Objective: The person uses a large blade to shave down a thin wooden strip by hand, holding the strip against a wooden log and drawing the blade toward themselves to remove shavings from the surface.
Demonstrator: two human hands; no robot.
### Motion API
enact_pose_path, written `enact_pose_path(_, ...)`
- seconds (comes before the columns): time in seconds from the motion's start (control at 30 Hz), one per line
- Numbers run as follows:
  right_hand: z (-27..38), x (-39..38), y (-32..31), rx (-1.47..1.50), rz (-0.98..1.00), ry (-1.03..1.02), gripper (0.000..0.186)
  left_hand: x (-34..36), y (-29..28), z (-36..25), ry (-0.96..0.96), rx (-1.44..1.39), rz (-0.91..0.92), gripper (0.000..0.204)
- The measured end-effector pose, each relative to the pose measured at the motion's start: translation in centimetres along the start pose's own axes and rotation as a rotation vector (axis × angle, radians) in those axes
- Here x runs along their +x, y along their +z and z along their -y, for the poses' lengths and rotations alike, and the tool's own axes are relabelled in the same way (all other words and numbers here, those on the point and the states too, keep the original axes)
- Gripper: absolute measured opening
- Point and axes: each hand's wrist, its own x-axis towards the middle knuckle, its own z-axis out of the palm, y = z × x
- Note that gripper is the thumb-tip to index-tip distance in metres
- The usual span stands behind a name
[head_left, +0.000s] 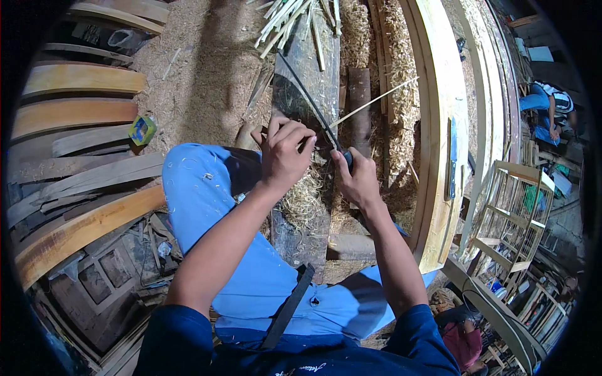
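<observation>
A thin bamboo strip [375,100] lies across the dark wooden block [307,94], pinned under the left hand [285,153], fingers curled down on it. The right hand [359,178] grips a long dark blade [307,100] by its handle; the cutting point is hidden behind the knuckles. Shavings [307,200] pile below. A small green-yellow box [142,130] sits left, by curved planks [81,113].

Sawdust floor [200,75] open left of hands; curved frame [439,125] blocks right.
</observation>
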Motion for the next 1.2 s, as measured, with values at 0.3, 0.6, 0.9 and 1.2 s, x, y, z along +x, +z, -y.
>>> enact_pose_path(0.3,1.7,0.1,-1.5,0.07,0.048,-0.06,0.045,-0.1,0.0,-0.2,-0.033,0.099,-0.007,0.008)
enact_pose_path(0.6,0.8,0.5,-0.6,-0.01,0.078,0.046,0.045,-0.1,-0.3,0.1,-0.037,0.081,0.053,0.008)
enact_pose_path(0.9,0.4,0.7,-0.3,-0.013,0.061,0.053,0.043,-0.3,0.1,0.3,0.008,0.07,0.003,0.01)
enact_pose_path(1.2,1.6,0.1,-1.3,0.064,0.084,0.011,0.043,-0.1,-0.2,0.3,-0.052,0.119,0.05,0.009)
